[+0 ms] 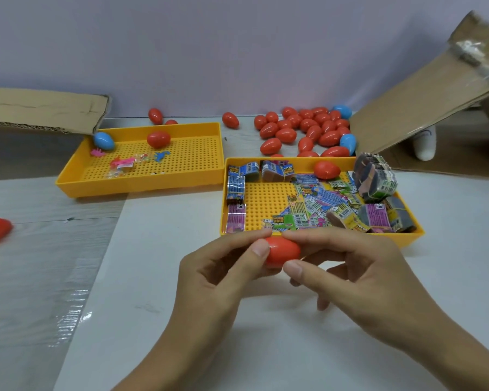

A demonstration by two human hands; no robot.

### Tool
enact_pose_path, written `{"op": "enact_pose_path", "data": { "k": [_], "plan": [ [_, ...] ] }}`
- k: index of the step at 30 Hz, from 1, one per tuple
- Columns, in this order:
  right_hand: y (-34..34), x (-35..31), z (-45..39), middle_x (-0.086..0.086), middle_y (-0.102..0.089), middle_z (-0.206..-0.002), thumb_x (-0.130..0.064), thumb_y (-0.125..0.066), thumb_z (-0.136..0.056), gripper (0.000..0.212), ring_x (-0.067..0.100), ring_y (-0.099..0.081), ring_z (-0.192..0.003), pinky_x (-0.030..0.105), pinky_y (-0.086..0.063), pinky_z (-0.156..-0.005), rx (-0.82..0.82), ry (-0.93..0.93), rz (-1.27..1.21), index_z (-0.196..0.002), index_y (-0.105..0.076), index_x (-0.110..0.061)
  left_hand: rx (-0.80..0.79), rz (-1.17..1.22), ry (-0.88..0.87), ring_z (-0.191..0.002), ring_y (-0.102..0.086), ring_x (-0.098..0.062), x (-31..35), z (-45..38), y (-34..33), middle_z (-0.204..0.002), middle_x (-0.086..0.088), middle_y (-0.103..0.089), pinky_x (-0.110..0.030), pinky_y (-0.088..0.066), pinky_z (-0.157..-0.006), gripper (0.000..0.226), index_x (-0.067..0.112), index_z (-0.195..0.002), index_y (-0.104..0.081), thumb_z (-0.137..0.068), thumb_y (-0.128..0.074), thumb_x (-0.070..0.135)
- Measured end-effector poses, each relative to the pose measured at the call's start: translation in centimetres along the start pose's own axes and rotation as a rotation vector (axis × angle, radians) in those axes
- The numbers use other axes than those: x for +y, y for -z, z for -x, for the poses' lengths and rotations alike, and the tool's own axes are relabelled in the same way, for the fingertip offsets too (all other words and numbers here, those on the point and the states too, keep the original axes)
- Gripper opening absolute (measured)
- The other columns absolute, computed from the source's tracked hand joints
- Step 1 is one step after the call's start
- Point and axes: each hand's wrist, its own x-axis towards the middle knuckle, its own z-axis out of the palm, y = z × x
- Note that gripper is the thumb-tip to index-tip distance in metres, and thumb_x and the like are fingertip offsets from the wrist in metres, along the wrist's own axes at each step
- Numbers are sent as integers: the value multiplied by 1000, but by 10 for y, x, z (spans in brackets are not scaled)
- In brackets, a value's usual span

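Red egg [283, 251]: pinched between your left hand [218, 277] and right hand [359, 280], just before the near yellow tray [407, 238]. Hold each half firmly; twist apart gently, keeping contents over the tray.

The left hand [218, 277] is gripping the left end of the red egg [284, 251], its thumb lying flat against the near side and its forefinger reaching over the top. The right hand [359, 275] is pinching the egg's right end. Its forefinger is stretching across the top towards the left one, its thumb is pressing on the near underside, and its other fingers are curling loosely to the right of the egg. Both bare forearms are angling in from below the egg.
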Motion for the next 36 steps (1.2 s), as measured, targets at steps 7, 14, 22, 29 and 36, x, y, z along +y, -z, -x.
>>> {"op": "enact_pose_path", "data": {
  "k": [7, 14, 22, 29, 36],
  "plan": [
    [2, 1, -4, 1, -73, -72, -49, -72, -82, 23, 15, -66, -54, 29, -49, -38, 45, -16, -37, -89, -78, -28, -74, 17, 30, -96, -74, -25, 1, 0, -1, -106, -6, -76, -29, -59, -79, 45, 31, -117, -73, -72, -72, 26],
    [8, 15, -9, -6, -58, -70, -54, -73, -76, 39, 11, -53, -63, 20, -42, -57, 243, 253, 388, -104, -75, -27, 0, -32, -50, -89, -75, -27, 2, 0, -3, -102, -7, -76, -32, -61, -75, 40, 24, -110, -74, -71, -81, 22],
    [9, 31, -19, -4, -58, -137, -59, -61, -76, 40, 29, -39, -134, 42, -23, -102, 142, 103, 1007, -105, -75, -35, 88, 39, -143, -90, -73, -33, -3, 0, -1, -105, -11, -73, -35, -61, -72, 28, 19, -97, -72, -70, -78, 21],
    [14, 25, -23, -23, -59, -114, -43, -75, -77, 8, 8, -38, -125, 25, -15, -90, 180, 39, 774, -78, -73, -36, 28, 26, -147, -102, -71, -27, -7, 0, 0, -107, -9, -74, -34, -61, -73, 25, 18, -94, -68, -70, -74, 16],
    [25, 9, -20, -15, -69, -82, -38, -82, -67, 15, 5, -60, -80, 28, -47, -74, 326, 43, 139, -74, -72, -29, -29, 10, -124, -93, -70, -32, -6, -2, -1, -107, -8, -68, -32, -61, -71, 26, 19, -100, -79, -79, -67, 9]
  ]
}}
